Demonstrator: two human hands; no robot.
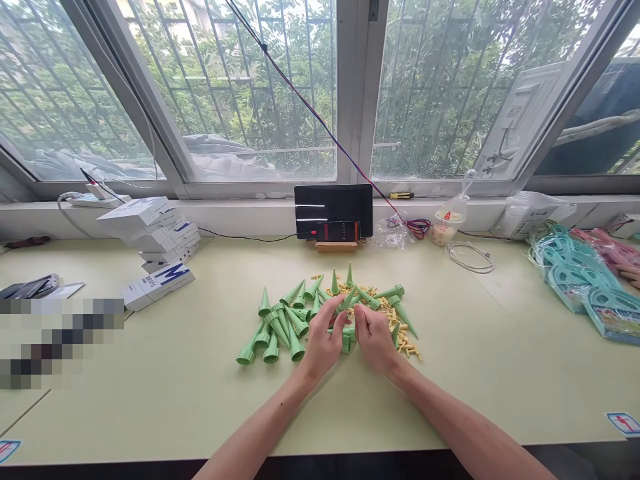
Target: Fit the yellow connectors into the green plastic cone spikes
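Fingers of left hand [323,337] clamp one cone [347,299], at one o'clock from the palm; right hand [375,333] is curled, its grip I cannot tell. Cone should be light and stiff; its wide end seems best to hold. Other cones [278,328] lie at nine o'clock, pegs [393,318] at two.

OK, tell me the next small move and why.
Probably bring the right hand in to the green plastic spike: the left hand already holds it, the right is curled close beside it, and loose yellow pegs lie nearby. Whether the right fingers hold a peg can't be seen.
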